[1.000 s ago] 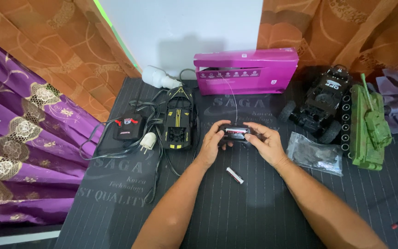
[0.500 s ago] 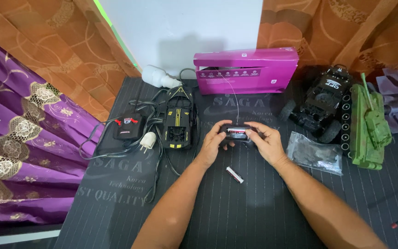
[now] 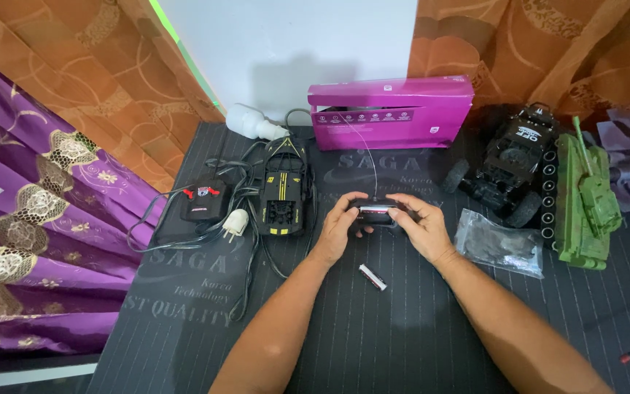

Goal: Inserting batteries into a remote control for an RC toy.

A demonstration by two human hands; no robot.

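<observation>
The remote control (image 3: 375, 214) sits between both hands over the middle of the dark striped mat (image 3: 373, 343), raised slightly toward the camera, likely so its face can be worked on. The left hand (image 3: 340, 225) clasps its left end and the right hand (image 3: 418, 228) its right end, fingers curled around it. A thin wire aerial rises from it toward the pink box (image 3: 391, 111). A single battery (image 3: 372, 276) lies loose just below the hands. The fingers hide most of the remote's body, so its buttons and any open cover cannot be made out. What the clear bag (image 3: 496, 243) holds is unclear.
</observation>
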